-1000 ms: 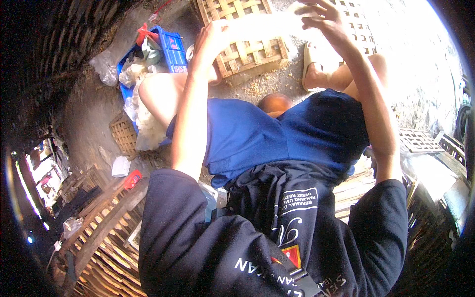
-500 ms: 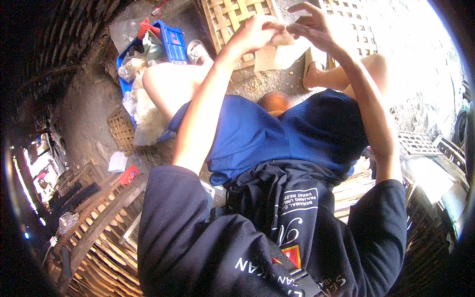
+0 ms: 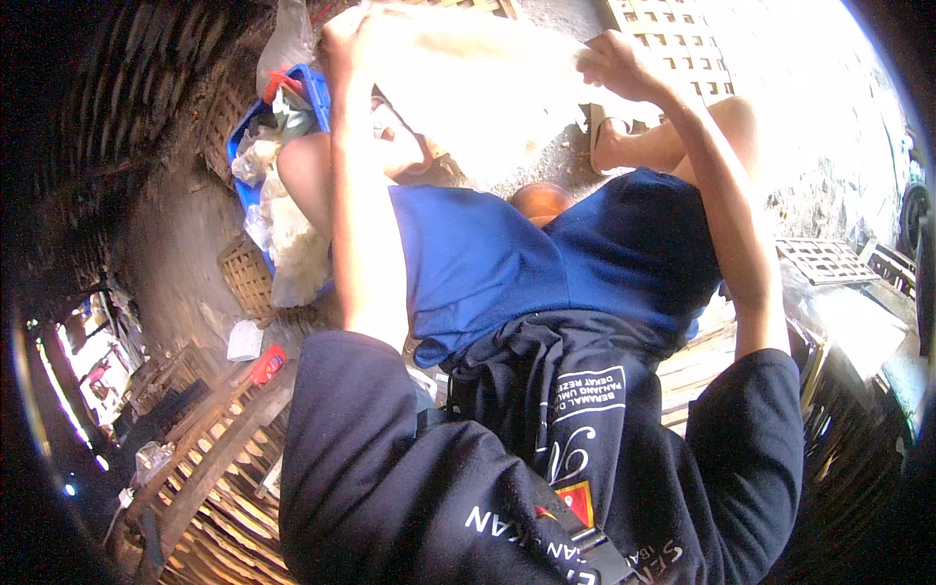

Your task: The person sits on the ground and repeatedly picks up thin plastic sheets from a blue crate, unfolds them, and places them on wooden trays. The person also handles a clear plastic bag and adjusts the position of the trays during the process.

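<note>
My arms are stretched forward and spread apart. At the top edge my left hand is closed, its fingers partly cut off and blurred by glare. My right hand is pinched closed at the other side. Between them extends a thin pale sheet, held at both ends. Strong light washes it out, so its material and lower edge cannot be made out. Below it, between my knees, a rounded brown object shows.
Woven bamboo trays lie on the ground ahead. To the left stands a blue crate stuffed with plastic bags, beside a small woven basket. A slatted bamboo bench with a red packet is at lower left.
My hands were close together over a small pale piece; now they are far apart with a sheet between them. My left hand has swung left and forward.
</note>
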### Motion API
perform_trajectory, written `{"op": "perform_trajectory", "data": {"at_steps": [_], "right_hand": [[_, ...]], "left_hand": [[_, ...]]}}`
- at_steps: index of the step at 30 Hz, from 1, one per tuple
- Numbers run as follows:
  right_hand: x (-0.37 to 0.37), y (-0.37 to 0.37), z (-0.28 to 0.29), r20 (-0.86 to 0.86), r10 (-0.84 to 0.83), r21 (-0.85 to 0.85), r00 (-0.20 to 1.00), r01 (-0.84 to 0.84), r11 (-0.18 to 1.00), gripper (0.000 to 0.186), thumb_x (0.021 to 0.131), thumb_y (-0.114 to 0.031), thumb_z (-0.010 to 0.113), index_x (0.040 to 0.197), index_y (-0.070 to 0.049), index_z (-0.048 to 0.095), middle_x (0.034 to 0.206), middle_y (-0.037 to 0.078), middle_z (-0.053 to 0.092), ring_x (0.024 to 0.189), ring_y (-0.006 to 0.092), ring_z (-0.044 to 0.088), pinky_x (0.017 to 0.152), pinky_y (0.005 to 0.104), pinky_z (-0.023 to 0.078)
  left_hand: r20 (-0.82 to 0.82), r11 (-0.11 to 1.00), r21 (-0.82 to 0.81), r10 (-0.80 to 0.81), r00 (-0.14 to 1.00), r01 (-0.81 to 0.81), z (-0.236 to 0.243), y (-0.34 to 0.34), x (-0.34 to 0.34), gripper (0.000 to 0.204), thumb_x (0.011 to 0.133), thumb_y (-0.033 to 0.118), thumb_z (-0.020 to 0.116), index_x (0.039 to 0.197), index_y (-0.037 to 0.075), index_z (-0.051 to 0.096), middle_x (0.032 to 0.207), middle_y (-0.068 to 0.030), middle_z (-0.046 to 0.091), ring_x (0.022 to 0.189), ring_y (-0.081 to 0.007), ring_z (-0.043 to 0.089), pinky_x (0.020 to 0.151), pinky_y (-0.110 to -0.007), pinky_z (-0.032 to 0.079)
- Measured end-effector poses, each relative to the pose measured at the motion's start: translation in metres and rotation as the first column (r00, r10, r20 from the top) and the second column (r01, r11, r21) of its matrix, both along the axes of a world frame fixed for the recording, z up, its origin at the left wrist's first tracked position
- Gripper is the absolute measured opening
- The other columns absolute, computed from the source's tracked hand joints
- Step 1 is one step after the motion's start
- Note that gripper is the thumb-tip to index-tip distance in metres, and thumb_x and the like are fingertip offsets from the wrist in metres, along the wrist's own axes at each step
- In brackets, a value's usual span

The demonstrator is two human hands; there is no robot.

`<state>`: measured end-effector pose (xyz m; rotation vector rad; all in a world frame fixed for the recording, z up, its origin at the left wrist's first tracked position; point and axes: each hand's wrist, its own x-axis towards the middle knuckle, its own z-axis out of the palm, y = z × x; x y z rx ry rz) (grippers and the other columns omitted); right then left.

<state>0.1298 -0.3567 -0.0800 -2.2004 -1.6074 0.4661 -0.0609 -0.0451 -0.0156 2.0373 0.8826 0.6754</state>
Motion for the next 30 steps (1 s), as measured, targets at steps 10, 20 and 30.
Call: {"op": "perform_trajectory", "data": {"at_steps": [10,20,30], "right_hand": [[-0.007,0.006,0.02,-0.517,-0.034,-0.079,0.855,-0.008,0.997,0.02,0.088,-0.02,0.068,0.093,-0.001,0.061,0.086,0.006,0.067,0.074,0.0135,0.067,0.066,0.0322,0.054],[-0.025,0.023,0.041,-0.262,-0.172,-0.102,0.95,0.15,0.983,0.046,0.076,-0.035,0.08,0.107,-0.003,0.066,0.105,0.014,0.064,0.099,0.0242,0.061,0.084,0.0351,0.05],[-0.033,0.019,0.059,-0.281,-0.172,-0.173,0.944,0.127,0.977,0.079,0.071,-0.06,0.077,0.129,-0.011,0.055,0.125,0.016,0.053,0.119,0.0341,0.05,0.103,0.041,0.04]], "left_hand": [[0.062,0.737,0.145,-0.673,0.737,0.66,-0.009,-0.078,0.027,0.056,0.074,0.017,0.076,0.126,0.007,0.059,0.129,-0.0166,0.056,0.112,-0.0299,0.06,0.094,-0.036,0.049],[-0.417,0.644,-0.016,-0.699,0.58,0.765,-0.007,-0.11,0.03,0.025,0.081,0.019,0.063,0.098,0.003,0.07,0.081,-0.0178,0.069,0.081,-0.0231,0.069,0.072,-0.036,0.053],[-0.221,0.838,-0.319,-0.52,0.825,0.443,-0.043,-0.01,0.015,0.04,0.086,0.013,0.065,0.123,0.003,0.06,0.096,-0.0095,0.071,0.084,-0.0131,0.066,0.075,-0.026,0.053]]}}
